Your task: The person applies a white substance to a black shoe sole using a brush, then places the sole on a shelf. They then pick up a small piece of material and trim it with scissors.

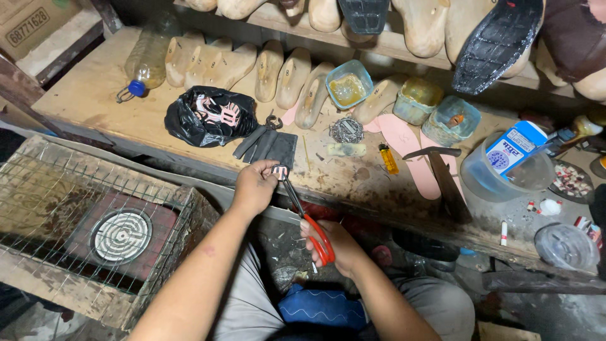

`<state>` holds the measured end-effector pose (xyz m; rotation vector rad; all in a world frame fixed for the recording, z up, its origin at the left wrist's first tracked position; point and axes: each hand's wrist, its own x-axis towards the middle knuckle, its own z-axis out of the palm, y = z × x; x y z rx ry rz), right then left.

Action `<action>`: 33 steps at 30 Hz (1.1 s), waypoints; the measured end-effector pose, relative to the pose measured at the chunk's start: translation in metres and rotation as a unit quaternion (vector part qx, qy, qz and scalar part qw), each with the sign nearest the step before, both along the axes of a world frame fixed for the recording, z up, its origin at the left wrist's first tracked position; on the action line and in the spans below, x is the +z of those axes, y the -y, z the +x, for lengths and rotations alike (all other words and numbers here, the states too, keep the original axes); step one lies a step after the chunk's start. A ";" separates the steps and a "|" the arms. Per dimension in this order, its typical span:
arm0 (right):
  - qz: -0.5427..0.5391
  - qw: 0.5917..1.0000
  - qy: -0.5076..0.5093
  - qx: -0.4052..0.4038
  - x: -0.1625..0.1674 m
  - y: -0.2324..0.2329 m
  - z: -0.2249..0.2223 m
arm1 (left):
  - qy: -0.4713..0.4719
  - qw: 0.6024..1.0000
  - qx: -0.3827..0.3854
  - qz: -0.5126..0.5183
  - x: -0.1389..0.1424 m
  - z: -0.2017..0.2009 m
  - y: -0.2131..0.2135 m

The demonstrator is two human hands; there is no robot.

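Trimming step: left hand [254, 187] pinches small pink-and-black strap piece [279, 170]; right hand [336, 246] grips red-handled scissors [306, 215], blades at it. Next cut likely needs steady alignment.

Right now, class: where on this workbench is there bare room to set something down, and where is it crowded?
Bare wood lies left of the black plastic bag, below the plastic bottle. The right end, round the hammer and clear tub, is crowded.
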<state>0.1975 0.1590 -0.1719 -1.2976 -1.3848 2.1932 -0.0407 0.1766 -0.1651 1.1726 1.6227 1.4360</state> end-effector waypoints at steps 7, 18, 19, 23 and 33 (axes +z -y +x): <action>-0.005 1.000 0.019 0.004 0.010 -0.001 -0.008 | -0.027 0.999 0.019 -0.010 -0.003 0.002 0.001; -0.044 0.997 0.052 -0.038 0.031 0.000 -0.028 | -0.150 0.984 0.087 -0.031 0.007 0.013 0.004; -0.047 0.997 0.040 -0.045 0.030 0.001 -0.029 | -0.136 0.987 0.083 -0.037 0.006 0.012 0.004; -0.051 0.997 -0.011 -0.059 0.019 0.002 -0.032 | -0.096 0.992 0.080 -0.033 -0.003 0.011 0.001; 0.040 0.998 -0.019 -0.044 0.005 0.019 -0.021 | 0.208 0.978 0.015 0.000 0.002 0.004 0.014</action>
